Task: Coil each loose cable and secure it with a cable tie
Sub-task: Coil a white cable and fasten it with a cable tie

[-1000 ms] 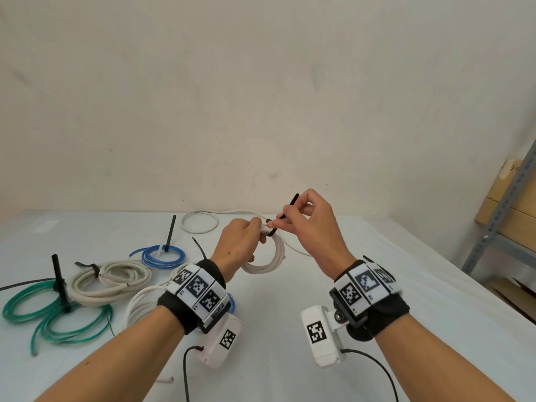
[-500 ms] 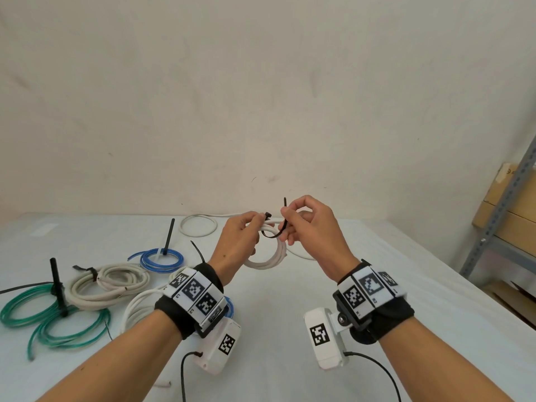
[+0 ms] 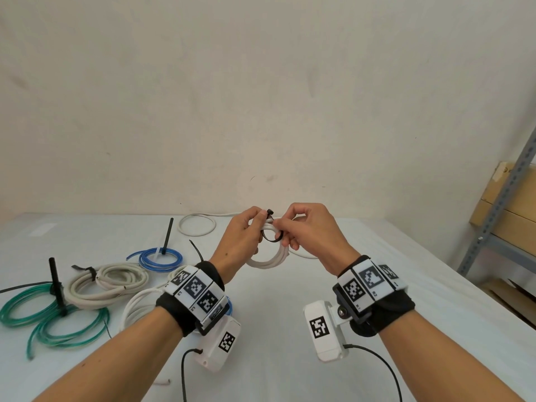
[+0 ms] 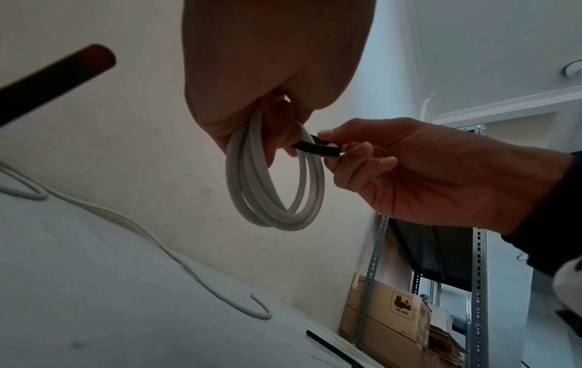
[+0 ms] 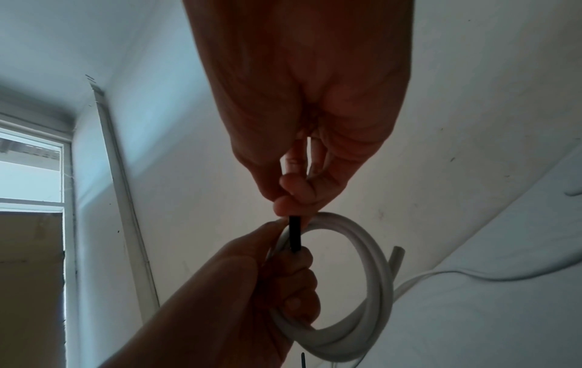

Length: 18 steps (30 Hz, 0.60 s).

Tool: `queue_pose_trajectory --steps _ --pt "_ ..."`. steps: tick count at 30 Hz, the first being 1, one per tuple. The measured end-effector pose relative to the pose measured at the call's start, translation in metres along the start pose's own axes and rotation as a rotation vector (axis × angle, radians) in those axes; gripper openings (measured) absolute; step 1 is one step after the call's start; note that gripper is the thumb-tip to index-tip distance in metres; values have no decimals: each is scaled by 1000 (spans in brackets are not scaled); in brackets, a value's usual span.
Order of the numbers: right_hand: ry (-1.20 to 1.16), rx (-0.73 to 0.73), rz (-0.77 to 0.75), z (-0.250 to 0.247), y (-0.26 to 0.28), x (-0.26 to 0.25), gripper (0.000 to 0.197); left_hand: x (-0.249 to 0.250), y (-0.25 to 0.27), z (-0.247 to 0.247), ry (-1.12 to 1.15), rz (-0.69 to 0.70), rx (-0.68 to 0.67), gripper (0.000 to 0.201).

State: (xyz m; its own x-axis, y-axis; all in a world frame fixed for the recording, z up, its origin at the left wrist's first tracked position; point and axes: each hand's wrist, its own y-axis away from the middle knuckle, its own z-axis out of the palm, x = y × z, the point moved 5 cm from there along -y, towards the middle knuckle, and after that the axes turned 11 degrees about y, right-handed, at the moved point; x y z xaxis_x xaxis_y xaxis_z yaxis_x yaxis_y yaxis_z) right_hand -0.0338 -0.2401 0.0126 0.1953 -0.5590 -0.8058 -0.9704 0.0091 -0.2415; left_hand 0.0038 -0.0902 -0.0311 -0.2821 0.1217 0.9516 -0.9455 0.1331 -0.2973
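Note:
Above the table my left hand (image 3: 250, 227) grips the top of a small white cable coil (image 3: 271, 258), which hangs below it (image 4: 274, 199). A black cable tie (image 3: 271, 237) loops under the coil's strands; its head sticks up by my left thumb. My right hand (image 3: 293, 227) pinches the tie's strap (image 4: 318, 148) between thumb and fingers, right beside the left hand. In the right wrist view the tie (image 5: 295, 234) runs from my right fingertips down to the coil (image 5: 375, 286) held in the left fist.
On the white table (image 3: 290, 329) lie tied coils at the left: green (image 3: 43, 317), beige (image 3: 107, 282), blue (image 3: 161, 258), another white one (image 3: 139, 303). A loose white cable (image 3: 197, 224) lies at the back. A metal shelf (image 3: 499, 210) with cardboard boxes stands right.
The tie's free end, sticking up a second ago, has been bent round under the coil into a loop. Both hands rose slightly and stayed together.

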Motion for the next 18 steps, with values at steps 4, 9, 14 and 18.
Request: queue_pose_trajectory --steps 4,9,14,18 --pt "8 34 -20 -2 2 -2 19 0 1 -1 -8 6 -25 29" --pt "16 60 -24 -2 4 -2 16 -1 2 -1 -11 -3 -41 29" --pt "17 69 -23 -2 6 -1 15 -2 1 0 14 -19 -23 29" --pt "26 71 -26 -4 7 -3 17 -1 0 1 4 -18 -36 30"
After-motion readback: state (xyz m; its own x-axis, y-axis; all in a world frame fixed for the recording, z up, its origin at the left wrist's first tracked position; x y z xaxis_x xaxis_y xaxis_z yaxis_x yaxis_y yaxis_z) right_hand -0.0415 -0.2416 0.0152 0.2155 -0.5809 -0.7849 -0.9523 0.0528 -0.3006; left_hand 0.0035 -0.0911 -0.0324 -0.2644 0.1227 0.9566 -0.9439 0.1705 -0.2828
